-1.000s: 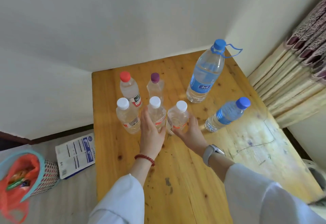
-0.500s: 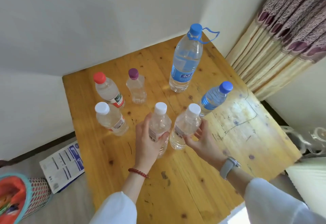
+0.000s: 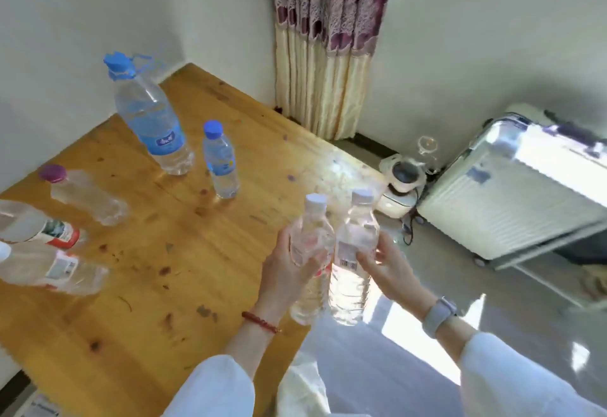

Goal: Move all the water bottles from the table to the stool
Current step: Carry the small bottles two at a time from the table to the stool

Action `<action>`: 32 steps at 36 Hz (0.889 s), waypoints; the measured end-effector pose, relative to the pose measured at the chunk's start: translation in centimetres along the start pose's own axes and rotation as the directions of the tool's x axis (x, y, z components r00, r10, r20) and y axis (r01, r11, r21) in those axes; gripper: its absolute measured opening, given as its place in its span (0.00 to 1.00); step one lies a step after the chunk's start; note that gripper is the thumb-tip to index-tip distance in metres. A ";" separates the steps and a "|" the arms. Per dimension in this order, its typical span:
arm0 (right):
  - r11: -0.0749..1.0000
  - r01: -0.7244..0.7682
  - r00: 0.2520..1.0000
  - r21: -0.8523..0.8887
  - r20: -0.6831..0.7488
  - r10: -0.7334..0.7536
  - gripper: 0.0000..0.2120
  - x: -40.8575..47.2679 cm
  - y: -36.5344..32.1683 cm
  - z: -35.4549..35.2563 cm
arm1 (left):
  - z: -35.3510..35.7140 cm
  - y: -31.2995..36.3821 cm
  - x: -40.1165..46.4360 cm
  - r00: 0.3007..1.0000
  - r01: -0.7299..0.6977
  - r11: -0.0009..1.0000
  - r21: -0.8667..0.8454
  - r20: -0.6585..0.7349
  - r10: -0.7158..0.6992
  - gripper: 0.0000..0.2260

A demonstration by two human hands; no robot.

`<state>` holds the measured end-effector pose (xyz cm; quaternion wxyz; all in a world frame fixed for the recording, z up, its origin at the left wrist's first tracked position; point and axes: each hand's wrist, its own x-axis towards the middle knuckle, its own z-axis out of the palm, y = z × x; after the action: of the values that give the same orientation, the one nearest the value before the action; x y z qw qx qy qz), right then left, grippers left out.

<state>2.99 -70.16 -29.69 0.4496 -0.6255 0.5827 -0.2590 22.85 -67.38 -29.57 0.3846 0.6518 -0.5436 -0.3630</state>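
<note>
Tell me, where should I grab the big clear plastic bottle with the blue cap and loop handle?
Grip the big clear plastic bottle around its blue-labelled middle, coming from its near side, which is open. It stands upright on the wooden table and looks too wide for a one-hand pinch, so probably use both hands, or hook the blue loop at the cap.

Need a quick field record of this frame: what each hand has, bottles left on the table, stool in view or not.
left_hand: left hand grips a clear white-capped plastic bottle, lifted off the table
right_hand: right hand grips a second clear white-capped bottle with barcode label, also lifted
bottles_on_table: five on the wooden table: large blue-capped bottle, small blue-capped bottle, purple-capped bottle, red-labelled bottle, white-capped bottle at left edge
stool: not in view
background: white suitcase
</note>
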 end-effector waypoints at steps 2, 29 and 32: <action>1.000 0.001 0.997 0.007 -0.072 -0.001 0.22 -2.9 1.7 -3.9 | 3.9 2.7 -0.8 0.995 -0.070 0.994 0.085 0.074 0.064 0.36; 0.763 -0.508 0.181 0.399 -0.817 0.548 0.38 -48.6 30.1 -44.2 | 62.6 34.3 -27.4 0.163 -0.551 0.786 -0.279 0.888 0.429 0.30; 0.716 -0.546 0.111 0.435 -0.809 0.577 0.39 -52.0 33.5 -48.1 | 69.8 37.0 -30.0 0.077 -0.567 0.763 -0.310 0.903 0.423 0.23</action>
<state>-64.13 -29.84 -26.09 0.1211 -0.0980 0.9136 -0.3757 -59.57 -49.35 -25.54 0.0442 0.1022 -0.8669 -0.4859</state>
